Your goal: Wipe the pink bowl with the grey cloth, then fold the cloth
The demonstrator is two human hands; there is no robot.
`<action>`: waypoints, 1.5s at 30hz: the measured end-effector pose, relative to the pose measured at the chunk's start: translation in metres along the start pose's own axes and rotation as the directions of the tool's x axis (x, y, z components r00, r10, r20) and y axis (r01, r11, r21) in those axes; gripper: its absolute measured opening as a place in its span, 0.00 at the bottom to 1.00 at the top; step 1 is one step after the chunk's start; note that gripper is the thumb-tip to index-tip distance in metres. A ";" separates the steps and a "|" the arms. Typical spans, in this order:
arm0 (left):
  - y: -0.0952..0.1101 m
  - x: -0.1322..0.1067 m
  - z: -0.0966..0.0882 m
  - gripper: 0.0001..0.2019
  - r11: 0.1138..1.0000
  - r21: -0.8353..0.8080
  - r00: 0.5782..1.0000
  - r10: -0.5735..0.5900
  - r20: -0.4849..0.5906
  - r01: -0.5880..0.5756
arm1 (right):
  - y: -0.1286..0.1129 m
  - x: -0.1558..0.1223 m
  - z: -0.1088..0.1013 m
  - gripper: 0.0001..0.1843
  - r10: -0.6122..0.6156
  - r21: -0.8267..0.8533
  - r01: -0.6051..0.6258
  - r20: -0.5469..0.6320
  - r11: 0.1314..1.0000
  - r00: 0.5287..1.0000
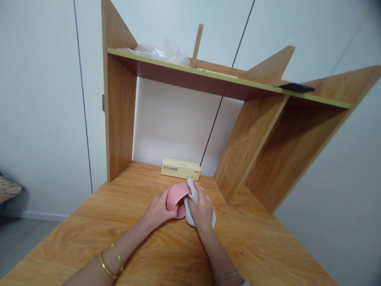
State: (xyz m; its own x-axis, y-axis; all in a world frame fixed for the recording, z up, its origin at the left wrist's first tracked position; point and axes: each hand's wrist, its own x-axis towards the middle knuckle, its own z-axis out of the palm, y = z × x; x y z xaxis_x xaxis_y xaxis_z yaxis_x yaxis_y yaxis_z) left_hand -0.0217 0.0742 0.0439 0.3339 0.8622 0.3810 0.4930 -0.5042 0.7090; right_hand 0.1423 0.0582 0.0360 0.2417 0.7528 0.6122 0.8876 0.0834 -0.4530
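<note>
My left hand (159, 208) grips a pink bowl (177, 194), which is tipped on its side above the wooden desk. The fingers wrap round its outside and the thumb lies at the rim. In my right hand (202, 208) a light grey cloth (190, 216) is bunched up, with part of it pressed against the bowl's right edge. Loose folds of the cloth hang below and to the right of that hand. The right fingertips are partly hidden by the cloth.
A pale yellow box (180, 169) with printed writing stands behind my hands on the desk (143, 254). Above is a shelf (190, 75) holding a clear plastic bag (162, 52) and a dark flat object (297, 87). Upright wooden panels (253, 143) border the right.
</note>
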 end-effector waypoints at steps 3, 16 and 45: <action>-0.002 0.000 0.002 0.31 1.000 0.027 1.000 -0.005 -0.001 0.005 | 0.002 0.000 0.004 0.26 0.093 -0.014 -0.092 0.130 0.996 0.987; 0.001 0.004 0.000 0.33 0.985 0.168 0.997 -0.058 0.057 0.048 | 0.000 0.001 0.001 0.30 0.066 -0.276 -0.039 0.089 0.960 0.994; -0.004 0.001 0.004 0.21 0.998 -0.034 0.998 -0.059 -0.030 0.058 | -0.004 -0.002 0.012 0.25 0.236 0.116 -0.243 0.076 0.963 0.969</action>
State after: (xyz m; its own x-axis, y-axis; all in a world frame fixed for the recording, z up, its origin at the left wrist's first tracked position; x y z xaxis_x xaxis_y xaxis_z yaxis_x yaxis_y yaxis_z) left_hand -0.0198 0.0770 0.0389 0.2794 0.8917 0.3562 0.4844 -0.4512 0.7495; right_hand 0.1340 0.0639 0.0286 0.4135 0.7986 0.4373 0.7505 -0.0270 -0.6603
